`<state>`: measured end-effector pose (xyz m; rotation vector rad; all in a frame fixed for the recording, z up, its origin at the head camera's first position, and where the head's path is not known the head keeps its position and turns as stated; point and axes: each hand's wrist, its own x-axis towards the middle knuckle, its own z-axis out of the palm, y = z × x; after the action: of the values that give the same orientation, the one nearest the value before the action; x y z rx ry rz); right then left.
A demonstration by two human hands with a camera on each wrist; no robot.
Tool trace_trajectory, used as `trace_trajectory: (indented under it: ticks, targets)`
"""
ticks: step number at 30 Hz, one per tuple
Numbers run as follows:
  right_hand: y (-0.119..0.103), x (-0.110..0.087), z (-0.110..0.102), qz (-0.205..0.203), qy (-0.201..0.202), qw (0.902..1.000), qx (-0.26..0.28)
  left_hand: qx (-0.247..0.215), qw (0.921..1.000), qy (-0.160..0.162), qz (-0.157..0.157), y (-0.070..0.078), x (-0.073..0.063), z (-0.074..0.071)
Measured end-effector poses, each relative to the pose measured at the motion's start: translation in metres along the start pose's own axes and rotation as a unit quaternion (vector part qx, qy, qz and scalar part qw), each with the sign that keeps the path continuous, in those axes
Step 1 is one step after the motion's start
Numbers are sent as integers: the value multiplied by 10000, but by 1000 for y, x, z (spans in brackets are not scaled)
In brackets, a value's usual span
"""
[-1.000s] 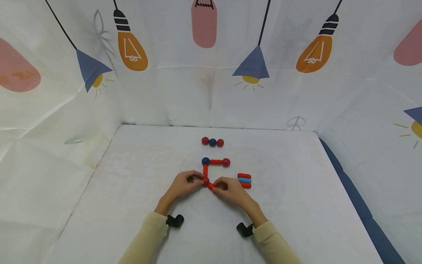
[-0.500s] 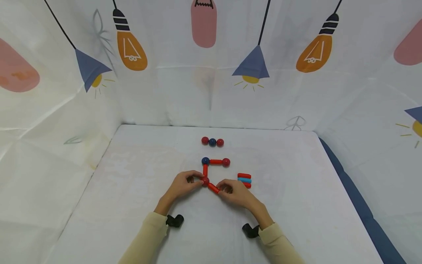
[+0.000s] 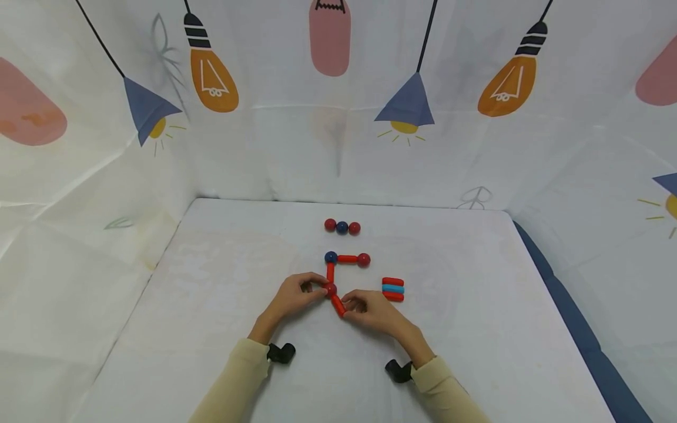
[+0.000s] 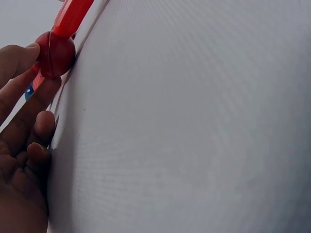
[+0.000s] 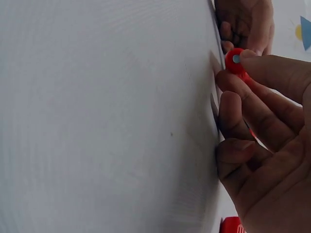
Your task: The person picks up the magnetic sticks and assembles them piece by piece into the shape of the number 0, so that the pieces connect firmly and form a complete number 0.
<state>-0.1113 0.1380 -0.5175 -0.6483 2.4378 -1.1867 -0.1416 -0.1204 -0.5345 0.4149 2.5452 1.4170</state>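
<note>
Okay, lower red rod (image 3: 338, 305): low at the bench (image 3: 238, 247), slanting toward the person off the corner ball (image 3: 331, 289); looks like the angle-setting step.
Next move: probably calls for a steady ball while the rod's loose end gets lined up.
Rod looks: shiny red, pale blue disc (image 5: 236, 58) on its end face.
Left grip (image 3: 296, 295): closed in a pinch on the corner ball.
Right grip (image 3: 372, 308): thumb and fingertips pinching the rod's loose end.
Farther out: blue ball (image 3: 331, 257) up the frame, three spare rods (image 3: 393, 289) on the right.
</note>
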Motion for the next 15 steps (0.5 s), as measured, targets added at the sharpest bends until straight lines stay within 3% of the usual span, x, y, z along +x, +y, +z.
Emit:
trace_trajectory:
  ticks: [15]
  targets:
    - [-9, 7, 17, -60, 40, 9996, 259, 69, 9998, 52, 164, -3, 1, 1]
